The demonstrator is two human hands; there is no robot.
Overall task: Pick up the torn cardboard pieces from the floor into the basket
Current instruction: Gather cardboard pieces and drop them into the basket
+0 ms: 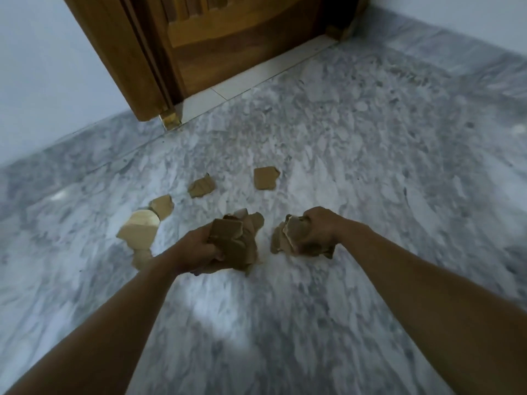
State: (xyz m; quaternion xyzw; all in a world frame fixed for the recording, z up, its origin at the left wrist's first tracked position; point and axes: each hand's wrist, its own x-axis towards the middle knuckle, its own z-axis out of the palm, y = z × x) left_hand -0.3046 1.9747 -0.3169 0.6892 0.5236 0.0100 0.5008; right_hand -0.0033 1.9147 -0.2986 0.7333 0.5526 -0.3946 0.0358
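1. The left hand (199, 248) grips a bunch of torn brown cardboard pieces (232, 242), with the fingers curled round it low over the grey marbled floor (370, 166).
2. The right hand (320, 226) is clenched on a second cardboard wad (288, 238), which juts out at that hand's 9 o'clock. The two bunches are near each other but apart.
3. The held pieces are flat, ragged-edged and tan to brown, and they are crushed together and overlapping. Whether they touch the floor cannot be told.
4. Loose pieces lie on the floor around the hands:
   - a squarish scrap (266, 178) at 12 o'clock;
   - a smaller scrap (201, 186) at 11 o'clock;
   - a curved scrap (162, 206) at 10 o'clock, beside a large pale piece (139, 228) at 9 o'clock;
   - a small offcut (141, 258), partly hidden by the left forearm.
5. A brown wooden door (228, 38) stands well beyond, at 12 o'clock.
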